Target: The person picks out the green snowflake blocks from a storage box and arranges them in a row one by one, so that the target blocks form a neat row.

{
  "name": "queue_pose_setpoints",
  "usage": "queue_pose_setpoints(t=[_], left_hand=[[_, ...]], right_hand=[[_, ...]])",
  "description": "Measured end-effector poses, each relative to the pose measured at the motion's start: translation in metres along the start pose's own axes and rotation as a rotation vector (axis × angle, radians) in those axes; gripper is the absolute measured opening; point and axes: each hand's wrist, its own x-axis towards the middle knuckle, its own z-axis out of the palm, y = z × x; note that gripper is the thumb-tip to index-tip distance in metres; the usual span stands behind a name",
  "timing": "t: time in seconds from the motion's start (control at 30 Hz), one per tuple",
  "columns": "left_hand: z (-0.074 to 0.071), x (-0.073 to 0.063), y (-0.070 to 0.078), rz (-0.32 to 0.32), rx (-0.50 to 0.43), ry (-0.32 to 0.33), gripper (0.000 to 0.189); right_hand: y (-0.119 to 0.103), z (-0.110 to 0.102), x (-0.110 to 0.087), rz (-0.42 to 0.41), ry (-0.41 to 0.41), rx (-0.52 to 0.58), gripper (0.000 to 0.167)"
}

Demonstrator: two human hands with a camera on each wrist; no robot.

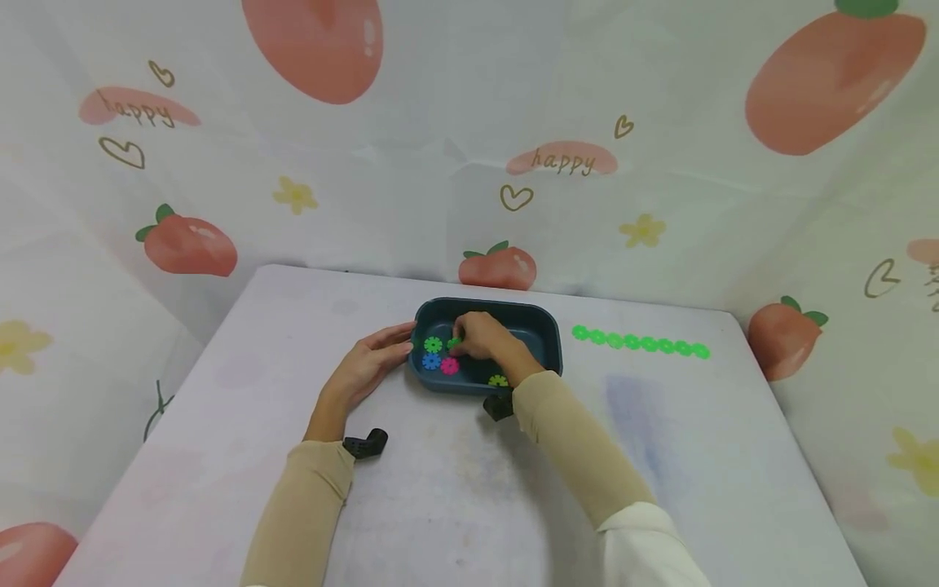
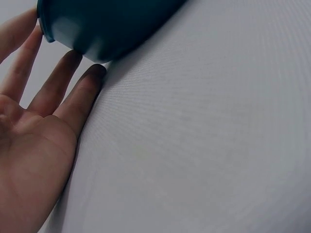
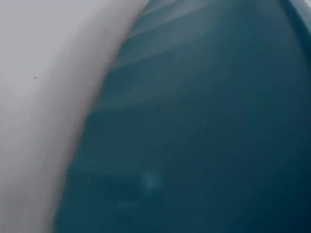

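Note:
A dark teal tray (image 1: 543, 318) stands on the table with several notched plastic discs inside: a green disc (image 1: 433, 345), a blue disc (image 1: 431, 361), a pink disc (image 1: 450, 366) and a yellow-green disc (image 1: 498, 381). My right hand (image 1: 480, 336) reaches into the tray and pinches another green disc (image 1: 455, 346), partly covered by the fingers. With fingers extended, my left hand (image 1: 370, 364) touches the tray's left end. In the left wrist view, its fingertips (image 2: 95, 73) rest against the outer wall. Only the tray's wall (image 3: 194, 126) fills the right wrist view; no fingers show there.
To the right of the tray, a row of linked green discs (image 1: 641, 342) lies on the white table (image 1: 440, 489). A printed cloth (image 1: 411, 179) hangs behind the table. Each wrist carries a small black camera (image 1: 367, 443).

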Motion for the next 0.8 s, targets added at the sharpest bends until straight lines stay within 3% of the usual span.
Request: queue_pose_setpoints(t=[0.17,0.43,0.8], left_hand=[[0.002,-0.001,0.001,-0.004,-0.004,0.012,0.057],[0.002,-0.002,0.003,-0.001,0.008,0.008,0.057],[0.002,-0.002,0.002,0.003,0.020,0.014,0.057]], right_hand=[[0.005,-0.002,-0.003,-0.029,0.017,0.005,0.016],[0.006,-0.015,-0.010,-0.085,-0.036,0.180,0.020],[0.006,-0.026,-0.016,-0.164,0.123,0.306,0.024]])
